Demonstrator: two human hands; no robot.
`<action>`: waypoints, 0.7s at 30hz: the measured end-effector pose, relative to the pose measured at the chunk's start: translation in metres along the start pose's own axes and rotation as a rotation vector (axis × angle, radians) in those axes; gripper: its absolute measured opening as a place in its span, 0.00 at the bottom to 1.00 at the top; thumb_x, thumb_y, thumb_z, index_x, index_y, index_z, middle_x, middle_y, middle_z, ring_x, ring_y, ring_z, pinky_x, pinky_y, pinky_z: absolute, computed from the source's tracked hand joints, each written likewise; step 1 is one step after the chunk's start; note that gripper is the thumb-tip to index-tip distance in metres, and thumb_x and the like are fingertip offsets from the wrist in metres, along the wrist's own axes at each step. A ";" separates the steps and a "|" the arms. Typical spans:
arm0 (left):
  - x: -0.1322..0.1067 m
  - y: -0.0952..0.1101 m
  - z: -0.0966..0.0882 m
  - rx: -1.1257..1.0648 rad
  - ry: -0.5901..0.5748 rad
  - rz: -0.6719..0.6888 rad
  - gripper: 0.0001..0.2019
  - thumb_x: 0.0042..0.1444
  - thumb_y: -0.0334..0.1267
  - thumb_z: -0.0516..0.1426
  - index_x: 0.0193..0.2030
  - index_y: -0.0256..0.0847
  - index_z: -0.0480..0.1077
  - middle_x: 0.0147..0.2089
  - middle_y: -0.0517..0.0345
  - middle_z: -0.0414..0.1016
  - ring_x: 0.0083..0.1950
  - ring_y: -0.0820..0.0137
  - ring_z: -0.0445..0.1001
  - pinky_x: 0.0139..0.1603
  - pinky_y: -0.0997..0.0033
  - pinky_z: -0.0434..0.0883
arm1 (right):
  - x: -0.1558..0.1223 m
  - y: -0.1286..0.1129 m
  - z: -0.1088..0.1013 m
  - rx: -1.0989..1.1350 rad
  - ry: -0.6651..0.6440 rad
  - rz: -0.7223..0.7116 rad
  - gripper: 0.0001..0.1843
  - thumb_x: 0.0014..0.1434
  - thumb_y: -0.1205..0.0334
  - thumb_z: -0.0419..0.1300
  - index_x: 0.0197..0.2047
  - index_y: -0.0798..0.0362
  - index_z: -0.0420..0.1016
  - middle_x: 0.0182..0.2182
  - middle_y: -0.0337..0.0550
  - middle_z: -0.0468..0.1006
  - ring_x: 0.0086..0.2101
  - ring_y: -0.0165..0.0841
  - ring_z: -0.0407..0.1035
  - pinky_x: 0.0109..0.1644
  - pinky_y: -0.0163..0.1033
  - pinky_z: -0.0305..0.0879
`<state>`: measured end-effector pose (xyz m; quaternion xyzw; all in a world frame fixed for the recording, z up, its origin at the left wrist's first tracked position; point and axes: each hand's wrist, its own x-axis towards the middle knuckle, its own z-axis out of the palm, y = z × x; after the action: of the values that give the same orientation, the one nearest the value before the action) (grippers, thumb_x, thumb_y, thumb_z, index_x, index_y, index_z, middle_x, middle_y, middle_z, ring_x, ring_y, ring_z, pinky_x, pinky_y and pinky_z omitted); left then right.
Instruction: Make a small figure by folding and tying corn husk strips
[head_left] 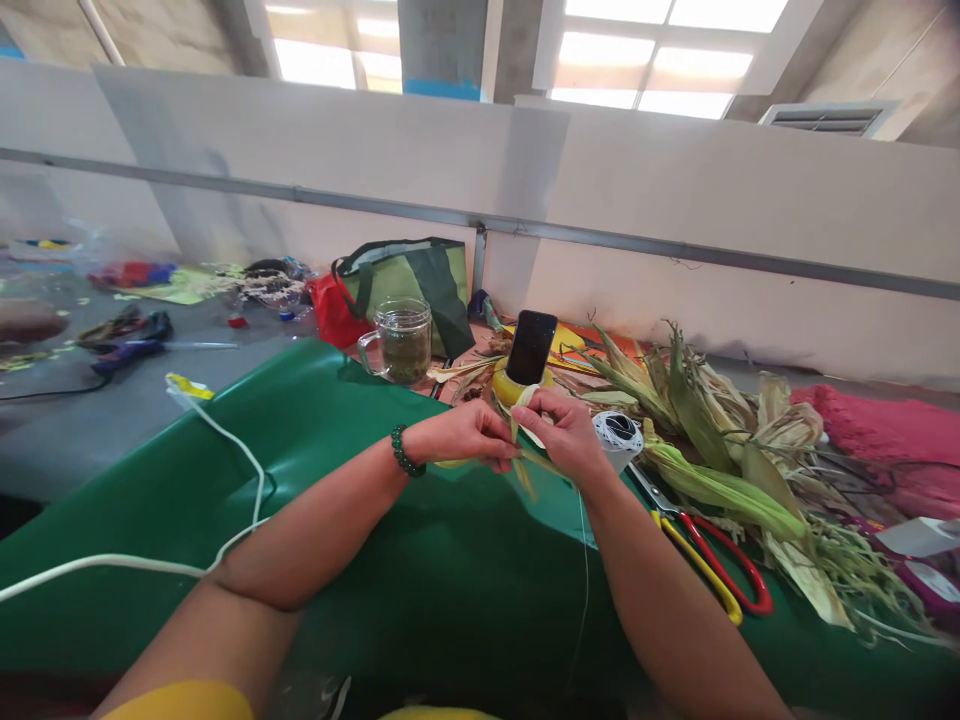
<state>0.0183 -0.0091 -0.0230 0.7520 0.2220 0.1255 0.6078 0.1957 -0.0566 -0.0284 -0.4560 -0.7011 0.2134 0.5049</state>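
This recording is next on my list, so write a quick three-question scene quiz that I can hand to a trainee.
1. What are the left hand and right hand gripping?
a) the handle of the glass mug
b) pale, husk-like strips
c) the green bag

2. True or false: the phone lies flat, screen down.

3. Fill in the blank: the scissors, with one red and one yellow handle, lie on the person's ____ side.

Key:
1. b
2. False; it stands propped up, screen showing.
3. right
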 end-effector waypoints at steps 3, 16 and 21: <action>-0.001 0.003 -0.001 -0.078 -0.005 -0.006 0.19 0.49 0.52 0.65 0.28 0.33 0.77 0.28 0.52 0.79 0.29 0.72 0.76 0.34 0.75 0.72 | 0.003 0.006 -0.003 0.019 -0.064 0.071 0.21 0.56 0.46 0.58 0.21 0.52 0.67 0.20 0.37 0.67 0.25 0.30 0.60 0.32 0.36 0.59; -0.006 0.012 -0.012 -0.014 0.145 0.052 0.15 0.45 0.45 0.68 0.29 0.33 0.77 0.23 0.59 0.75 0.26 0.77 0.70 0.31 0.77 0.68 | -0.001 -0.006 -0.025 -0.058 -0.388 0.100 0.26 0.59 0.39 0.56 0.24 0.54 0.72 0.17 0.34 0.61 0.21 0.26 0.53 0.25 0.35 0.49; -0.007 0.012 -0.015 0.046 0.140 0.053 0.14 0.45 0.45 0.68 0.25 0.33 0.76 0.23 0.57 0.76 0.26 0.77 0.71 0.31 0.77 0.70 | -0.001 -0.004 -0.028 -0.104 -0.402 0.088 0.26 0.60 0.41 0.55 0.24 0.55 0.72 0.17 0.34 0.60 0.21 0.26 0.52 0.25 0.35 0.48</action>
<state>0.0075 -0.0011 -0.0073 0.7607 0.2465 0.1887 0.5700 0.2194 -0.0639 -0.0141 -0.4598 -0.7772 0.2856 0.3209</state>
